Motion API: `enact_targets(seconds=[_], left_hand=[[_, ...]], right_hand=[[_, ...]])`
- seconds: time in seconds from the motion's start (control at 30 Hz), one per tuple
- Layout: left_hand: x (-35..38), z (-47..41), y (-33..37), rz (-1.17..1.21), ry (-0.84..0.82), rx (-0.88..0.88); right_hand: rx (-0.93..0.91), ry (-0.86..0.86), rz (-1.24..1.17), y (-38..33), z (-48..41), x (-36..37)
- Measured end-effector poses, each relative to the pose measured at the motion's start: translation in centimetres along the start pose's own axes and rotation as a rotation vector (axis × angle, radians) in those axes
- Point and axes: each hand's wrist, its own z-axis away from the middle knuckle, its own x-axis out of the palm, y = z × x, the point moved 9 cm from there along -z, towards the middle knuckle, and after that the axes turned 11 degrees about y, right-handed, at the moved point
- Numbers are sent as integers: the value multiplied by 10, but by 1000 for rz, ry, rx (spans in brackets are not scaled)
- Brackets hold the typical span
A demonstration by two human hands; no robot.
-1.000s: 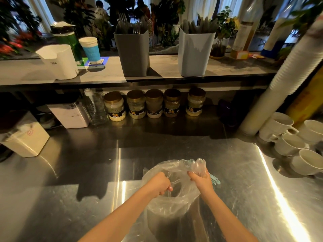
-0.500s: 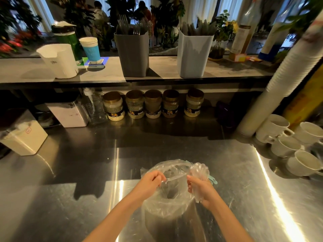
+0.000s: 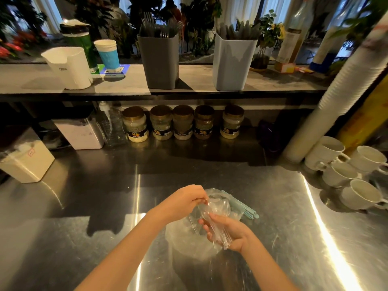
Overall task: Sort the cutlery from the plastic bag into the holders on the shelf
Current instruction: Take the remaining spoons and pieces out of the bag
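Observation:
A clear plastic bag (image 3: 186, 238) lies on the steel counter (image 3: 84, 206) in front of me. My right hand (image 3: 228, 233) grips a bunch of clear plastic spoons (image 3: 216, 211), bowls pointing up. My left hand (image 3: 184, 201) pinches the top of that bunch by a spoon bowl. Pale blue cutlery handles (image 3: 243, 207) stick out behind the spoons on the counter. On the shelf (image 3: 126, 85) stand a dark grey holder (image 3: 159, 59) with forks and a light blue-grey holder (image 3: 232, 61) with dark cutlery.
Several jars (image 3: 182, 122) stand under the shelf. White mugs (image 3: 348, 171) sit at the right beside a tall stack of paper cups (image 3: 336, 91). A white jug (image 3: 69, 67) and blue cup (image 3: 108, 54) are on the shelf's left; white boxes (image 3: 27, 160) sit on the counter's left.
Both hands let go of the bag's mouth. The right hand now holds the spoon bunch lower and nearer me, and the left hand has come over to pinch its top. The bag has sagged flat.

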Motion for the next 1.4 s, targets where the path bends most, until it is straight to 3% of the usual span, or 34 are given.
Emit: enact_targets(seconds=[0.13,0.27,0.37,0.5,0.63,0.77,1.03,1.13,1.2,1.3,1.4], left_hand=[[8,0,3,-51,2,-8],[13,5,-2,113,198,-86],[33,15,-3,332,278,-268],[49,25,-5,471,422,-470],[38,32,1,483,575,-475],[42,34,7,502,591,-414],[71,26,0,559,296,-421],[55,23,-36,553,322,-586],[55,21,-57,342,219,-603],[77,22,-70,-113,-138,-433],[98,28,-73,-275,-323,-334]], right_hand=[[-36,61,-47,1,-1,-1],[-150,206,-59,-13,-6,-11],[-351,300,38,-29,-8,-18],[-500,331,-129,-34,-8,-23],[-485,322,-186,-30,-7,-25],[-466,385,-169,-27,-4,-32],[-435,448,-201,-24,2,-56],[-441,499,-168,-25,2,-69],[-460,514,-182,-26,3,-74],[-476,486,-196,-29,2,-71],[-470,445,-183,-29,1,-64]])
